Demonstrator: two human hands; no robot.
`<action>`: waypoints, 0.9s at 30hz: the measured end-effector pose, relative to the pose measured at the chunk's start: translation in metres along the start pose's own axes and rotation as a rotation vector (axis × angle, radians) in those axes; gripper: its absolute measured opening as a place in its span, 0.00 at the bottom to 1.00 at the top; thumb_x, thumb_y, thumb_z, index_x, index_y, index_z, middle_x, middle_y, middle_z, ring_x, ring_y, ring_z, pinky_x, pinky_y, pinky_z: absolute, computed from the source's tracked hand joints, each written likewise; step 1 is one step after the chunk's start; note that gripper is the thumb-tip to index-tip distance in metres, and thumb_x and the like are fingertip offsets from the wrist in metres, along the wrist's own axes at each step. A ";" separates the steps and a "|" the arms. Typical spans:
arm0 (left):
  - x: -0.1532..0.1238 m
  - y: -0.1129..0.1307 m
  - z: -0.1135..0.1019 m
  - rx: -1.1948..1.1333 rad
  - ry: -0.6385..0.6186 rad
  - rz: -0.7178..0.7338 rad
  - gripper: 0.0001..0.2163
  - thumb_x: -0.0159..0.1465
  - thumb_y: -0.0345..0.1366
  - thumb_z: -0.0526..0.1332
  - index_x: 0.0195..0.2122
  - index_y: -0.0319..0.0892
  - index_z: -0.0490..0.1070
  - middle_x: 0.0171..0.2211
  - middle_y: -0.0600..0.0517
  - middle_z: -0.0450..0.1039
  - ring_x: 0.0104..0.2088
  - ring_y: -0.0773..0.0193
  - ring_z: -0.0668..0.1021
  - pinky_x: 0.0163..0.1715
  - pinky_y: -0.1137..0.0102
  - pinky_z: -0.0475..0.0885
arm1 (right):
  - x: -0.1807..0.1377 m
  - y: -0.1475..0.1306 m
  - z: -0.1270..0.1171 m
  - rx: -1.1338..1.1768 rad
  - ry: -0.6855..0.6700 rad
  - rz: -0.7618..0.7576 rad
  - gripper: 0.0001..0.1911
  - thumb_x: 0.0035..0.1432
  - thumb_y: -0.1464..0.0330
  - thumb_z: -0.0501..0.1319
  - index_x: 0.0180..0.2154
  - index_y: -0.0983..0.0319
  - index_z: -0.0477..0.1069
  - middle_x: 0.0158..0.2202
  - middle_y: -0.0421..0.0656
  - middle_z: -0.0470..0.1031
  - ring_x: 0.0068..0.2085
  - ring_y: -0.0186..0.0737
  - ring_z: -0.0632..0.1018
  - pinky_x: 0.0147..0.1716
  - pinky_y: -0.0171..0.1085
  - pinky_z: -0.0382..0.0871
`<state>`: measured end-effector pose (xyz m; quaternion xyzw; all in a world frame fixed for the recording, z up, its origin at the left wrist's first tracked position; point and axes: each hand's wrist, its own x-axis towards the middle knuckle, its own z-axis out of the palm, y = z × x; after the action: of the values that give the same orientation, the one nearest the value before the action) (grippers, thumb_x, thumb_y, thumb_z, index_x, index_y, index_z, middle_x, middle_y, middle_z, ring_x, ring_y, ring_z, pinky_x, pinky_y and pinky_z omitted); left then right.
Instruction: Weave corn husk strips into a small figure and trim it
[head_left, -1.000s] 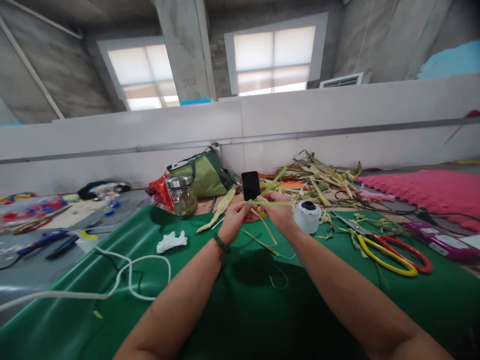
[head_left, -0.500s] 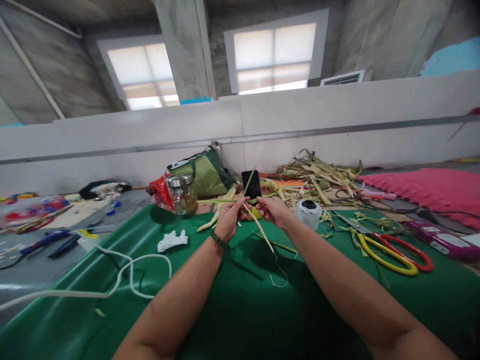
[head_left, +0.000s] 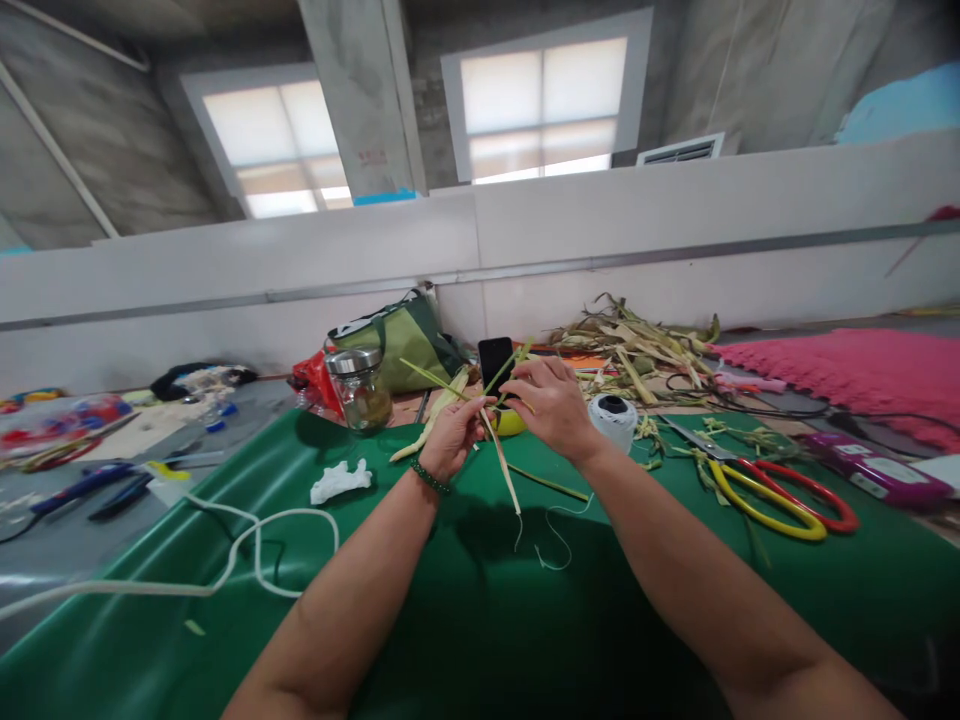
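Observation:
In the middle of the head view my left hand (head_left: 452, 437), with a green bead bracelet (head_left: 429, 477) at its wrist, pinches the crossing of several narrow plant strips. A pale strip (head_left: 504, 465) hangs from it toward me, a thin thread at its lower tip. One green strip (head_left: 429, 374) sticks out to the left. My right hand (head_left: 556, 408) is beside it on the right, fingers bent and closed around the green strips (head_left: 504, 372) near the crossing. Its fingertips partly cover what they grip. Below lie a green stem (head_left: 551, 483) and a loose thread (head_left: 559, 562).
A green sheet (head_left: 465, 620) covers the table. Right: a thread spool (head_left: 613, 425), big scissors (head_left: 772, 495), a purple device (head_left: 874, 470). Left: crumpled tissue (head_left: 341, 482), a white cable (head_left: 259, 520), a glass jar (head_left: 361, 395). Behind: a phone (head_left: 495, 362) and dried husks (head_left: 637, 340).
My right hand has risen and turned, its fingers now over the green strips. The green strip on the left now slants upward. The pale strip hangs steeper, and the view has shifted slightly.

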<state>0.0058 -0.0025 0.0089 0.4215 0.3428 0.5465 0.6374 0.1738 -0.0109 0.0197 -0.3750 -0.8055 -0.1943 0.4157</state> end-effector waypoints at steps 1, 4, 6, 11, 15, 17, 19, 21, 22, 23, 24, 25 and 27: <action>0.000 0.000 0.000 -0.004 -0.011 -0.006 0.08 0.53 0.33 0.68 0.34 0.36 0.78 0.16 0.55 0.72 0.13 0.78 0.66 0.13 0.81 0.60 | 0.001 0.000 -0.002 0.005 -0.005 -0.030 0.07 0.59 0.70 0.60 0.38 0.58 0.77 0.44 0.47 0.74 0.49 0.49 0.68 0.50 0.47 0.59; -0.001 0.001 -0.001 -0.014 -0.034 -0.033 0.10 0.54 0.33 0.68 0.38 0.37 0.78 0.17 0.55 0.72 0.13 0.78 0.66 0.13 0.82 0.60 | 0.002 0.001 -0.007 0.018 -0.029 -0.099 0.07 0.59 0.70 0.60 0.38 0.58 0.77 0.47 0.48 0.75 0.50 0.49 0.68 0.52 0.48 0.58; -0.002 0.001 -0.001 -0.024 -0.044 -0.052 0.10 0.55 0.33 0.67 0.38 0.37 0.78 0.17 0.55 0.72 0.13 0.77 0.66 0.13 0.82 0.61 | 0.001 0.001 -0.008 0.027 -0.063 -0.113 0.08 0.61 0.69 0.58 0.36 0.59 0.77 0.43 0.48 0.77 0.47 0.47 0.70 0.48 0.46 0.61; -0.004 0.004 -0.003 -0.033 -0.087 -0.076 0.05 0.58 0.31 0.63 0.33 0.36 0.77 0.21 0.51 0.76 0.17 0.74 0.72 0.19 0.80 0.69 | -0.001 0.006 0.002 0.236 -0.170 0.059 0.11 0.64 0.67 0.56 0.35 0.62 0.76 0.31 0.44 0.77 0.33 0.38 0.73 0.33 0.35 0.62; -0.005 0.005 -0.004 -0.009 -0.180 -0.053 0.05 0.56 0.29 0.62 0.31 0.34 0.77 0.27 0.45 0.80 0.24 0.67 0.78 0.27 0.75 0.74 | -0.001 0.010 0.006 0.426 -0.229 0.200 0.12 0.62 0.68 0.55 0.31 0.63 0.74 0.25 0.40 0.74 0.26 0.33 0.70 0.27 0.32 0.59; -0.006 0.005 -0.004 -0.022 -0.204 -0.020 0.06 0.53 0.29 0.63 0.30 0.35 0.78 0.27 0.45 0.80 0.25 0.66 0.79 0.28 0.74 0.74 | 0.000 0.009 0.005 0.464 -0.213 0.215 0.12 0.61 0.67 0.55 0.30 0.64 0.73 0.24 0.40 0.73 0.25 0.32 0.69 0.25 0.32 0.58; -0.006 0.004 -0.004 -0.025 -0.228 0.021 0.08 0.50 0.29 0.64 0.32 0.35 0.78 0.28 0.45 0.80 0.26 0.65 0.79 0.29 0.74 0.74 | 0.000 0.007 0.003 0.475 -0.189 0.230 0.10 0.60 0.67 0.56 0.31 0.64 0.73 0.25 0.40 0.74 0.25 0.32 0.69 0.26 0.32 0.59; -0.006 0.004 -0.005 0.006 -0.243 0.063 0.10 0.47 0.29 0.67 0.32 0.35 0.78 0.27 0.46 0.80 0.25 0.65 0.79 0.29 0.73 0.74 | -0.001 0.004 0.001 0.483 -0.165 0.253 0.10 0.59 0.65 0.58 0.33 0.63 0.74 0.27 0.41 0.76 0.26 0.33 0.71 0.26 0.32 0.60; -0.006 0.003 -0.005 0.032 -0.241 0.082 0.10 0.46 0.30 0.68 0.31 0.35 0.78 0.26 0.47 0.80 0.24 0.66 0.79 0.28 0.73 0.74 | -0.001 0.003 0.001 0.486 -0.146 0.263 0.09 0.58 0.64 0.59 0.33 0.63 0.73 0.27 0.41 0.76 0.26 0.33 0.72 0.27 0.32 0.61; -0.006 0.003 -0.006 0.059 -0.230 0.099 0.10 0.45 0.31 0.69 0.30 0.35 0.78 0.26 0.48 0.79 0.23 0.67 0.78 0.28 0.73 0.74 | -0.002 0.003 0.001 0.482 -0.122 0.263 0.09 0.57 0.63 0.61 0.33 0.63 0.73 0.28 0.41 0.77 0.27 0.34 0.73 0.27 0.32 0.62; -0.005 0.002 -0.006 0.082 -0.215 0.115 0.11 0.45 0.32 0.71 0.30 0.35 0.77 0.26 0.48 0.79 0.23 0.67 0.78 0.29 0.73 0.74 | -0.002 0.003 0.001 0.469 -0.093 0.251 0.09 0.57 0.63 0.62 0.33 0.62 0.73 0.29 0.41 0.77 0.29 0.34 0.74 0.28 0.32 0.63; -0.005 0.002 -0.007 0.097 -0.197 0.129 0.12 0.44 0.33 0.72 0.29 0.35 0.77 0.26 0.49 0.79 0.24 0.67 0.78 0.29 0.73 0.74 | -0.002 0.004 0.002 0.442 -0.065 0.226 0.08 0.57 0.63 0.62 0.33 0.62 0.73 0.30 0.42 0.77 0.30 0.35 0.74 0.30 0.33 0.64; -0.004 0.000 -0.008 0.115 -0.171 0.155 0.14 0.43 0.36 0.74 0.29 0.36 0.77 0.27 0.49 0.79 0.25 0.66 0.79 0.31 0.71 0.75 | -0.002 0.007 0.003 0.352 -0.015 0.157 0.07 0.59 0.65 0.61 0.33 0.62 0.74 0.31 0.43 0.77 0.32 0.37 0.75 0.33 0.35 0.65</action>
<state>-0.0019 -0.0056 0.0061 0.5274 0.2846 0.5356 0.5950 0.1783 -0.0060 0.0162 -0.3597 -0.7984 -0.0148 0.4827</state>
